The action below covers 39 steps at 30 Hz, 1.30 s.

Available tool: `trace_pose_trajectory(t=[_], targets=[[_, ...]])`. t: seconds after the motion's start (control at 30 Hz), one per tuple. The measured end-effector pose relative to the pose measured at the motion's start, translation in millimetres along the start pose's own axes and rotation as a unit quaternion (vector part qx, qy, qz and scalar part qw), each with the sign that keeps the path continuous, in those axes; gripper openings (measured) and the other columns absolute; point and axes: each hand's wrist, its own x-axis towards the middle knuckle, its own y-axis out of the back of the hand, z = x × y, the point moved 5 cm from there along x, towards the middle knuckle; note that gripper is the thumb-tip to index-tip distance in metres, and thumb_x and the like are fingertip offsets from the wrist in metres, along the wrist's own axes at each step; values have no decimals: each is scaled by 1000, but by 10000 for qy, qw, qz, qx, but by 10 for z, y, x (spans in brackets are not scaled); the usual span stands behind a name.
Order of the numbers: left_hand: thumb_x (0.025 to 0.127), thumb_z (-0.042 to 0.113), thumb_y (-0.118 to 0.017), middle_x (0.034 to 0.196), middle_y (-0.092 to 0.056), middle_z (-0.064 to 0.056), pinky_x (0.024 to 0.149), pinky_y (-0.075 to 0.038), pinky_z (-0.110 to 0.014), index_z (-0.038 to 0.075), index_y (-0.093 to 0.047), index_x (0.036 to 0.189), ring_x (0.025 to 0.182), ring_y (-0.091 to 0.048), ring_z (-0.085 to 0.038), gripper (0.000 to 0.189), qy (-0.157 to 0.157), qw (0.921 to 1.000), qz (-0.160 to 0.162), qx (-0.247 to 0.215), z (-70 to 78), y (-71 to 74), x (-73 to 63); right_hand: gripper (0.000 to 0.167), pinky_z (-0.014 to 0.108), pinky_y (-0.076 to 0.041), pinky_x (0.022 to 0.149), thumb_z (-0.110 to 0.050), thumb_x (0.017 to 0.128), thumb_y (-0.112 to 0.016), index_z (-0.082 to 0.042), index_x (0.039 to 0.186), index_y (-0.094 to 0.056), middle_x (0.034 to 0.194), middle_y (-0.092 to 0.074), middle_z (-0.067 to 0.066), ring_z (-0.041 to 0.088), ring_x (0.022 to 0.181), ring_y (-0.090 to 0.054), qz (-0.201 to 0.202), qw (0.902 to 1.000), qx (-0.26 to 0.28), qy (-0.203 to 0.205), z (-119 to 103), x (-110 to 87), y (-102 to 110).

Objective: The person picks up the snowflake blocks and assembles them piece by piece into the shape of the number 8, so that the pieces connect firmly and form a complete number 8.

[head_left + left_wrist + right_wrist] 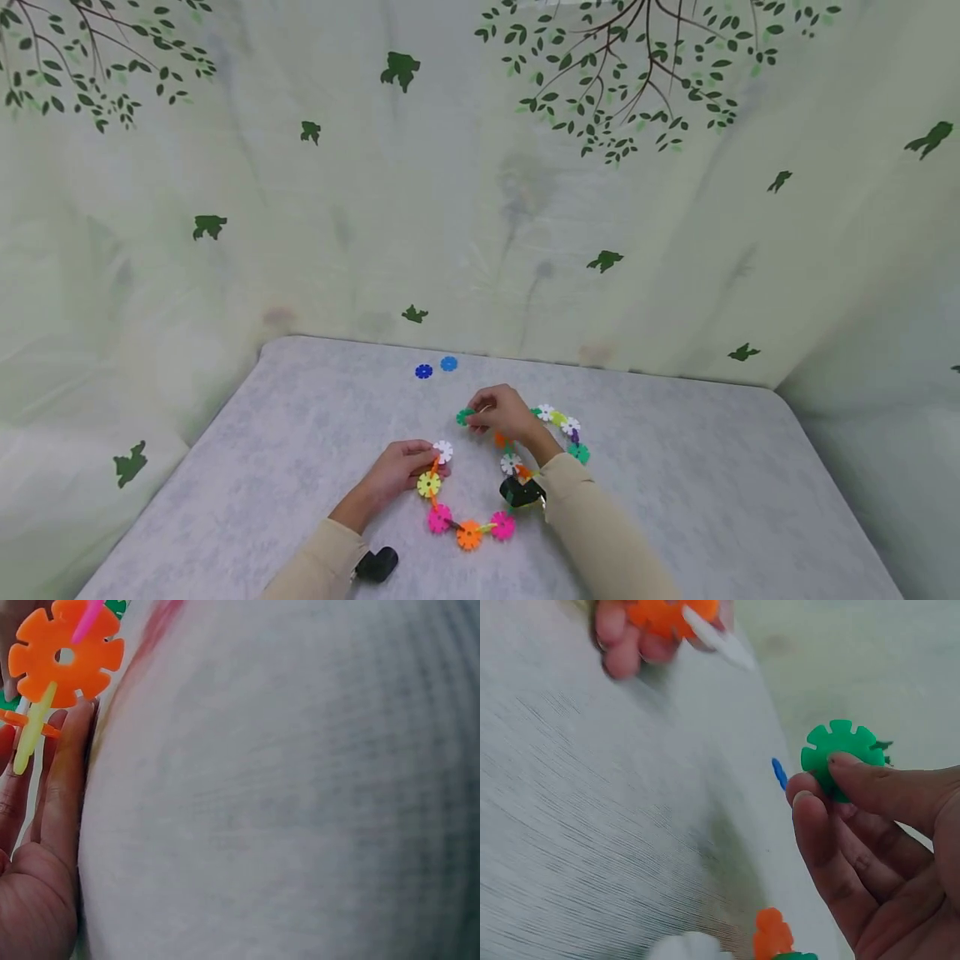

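Note:
My left hand grips one end of a chain of notched plastic flower discs, near a white disc and a yellow disc. In the right wrist view its fingers lie around an orange disc joined to a white one. The chain curves through pink and orange discs toward the right forearm, which hides part of it. Between thumb and fingertips, my right hand pinches a green flower disc; it looks apart from the chain. An orange disc lies below that hand.
Two loose blue discs lie near the table's back edge. More linked discs, ending in a green one, curve beyond the right forearm. Black wrist cameras sit at both cuffs. A leaf-patterned curtain hangs behind the grey tabletop.

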Motion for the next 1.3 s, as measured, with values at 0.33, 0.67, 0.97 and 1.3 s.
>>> trace_pose_trajectory(t=[0.33, 0.67, 0.97, 1.3], targets=[[98, 19, -56, 99, -71, -13, 83, -56, -33, -6, -59, 110, 90, -70, -22, 28, -24, 10000, -4, -54, -9, -13, 1, 5, 29, -57, 61, 1, 84, -72, 3, 83, -67, 77, -71, 8, 17, 66, -66, 142, 9999, -93, 25, 64, -242, -208], [99, 17, -54, 99, -71, -13, 84, -56, -33, -6, -59, 111, 91, -69, -21, 26, -43, 9998, -151, -144, -15, 4, 0, 4, 21, -48, 55, -2, 81, -76, 1, 82, -73, 74, -67, -1, 7, 62, -55, 220, 9965, -775, 208, -54, -271, -213], [100, 18, -54, 100, -71, -13, 85, -56, -33, -6, -58, 112, 92, -69, -22, 27, -153, 9999, -33, -36, -3, -1, -13, 7, 23, -53, 58, -3, 81, -76, -3, 76, -71, 71, -67, 0, 9, 61, -59, 214, 9981, -586, 11, -20, -243, -220], [99, 17, -54, 99, -71, -15, 84, -56, -33, -7, -58, 109, 91, -69, -22, 25, -145, 9998, -42, -135, 8, -6, -15, 9, 21, -50, 53, -2, 81, -76, -5, 74, -70, 69, -67, -2, 7, 59, -57, 143, 9954, -941, 70, -52, -218, -280]])
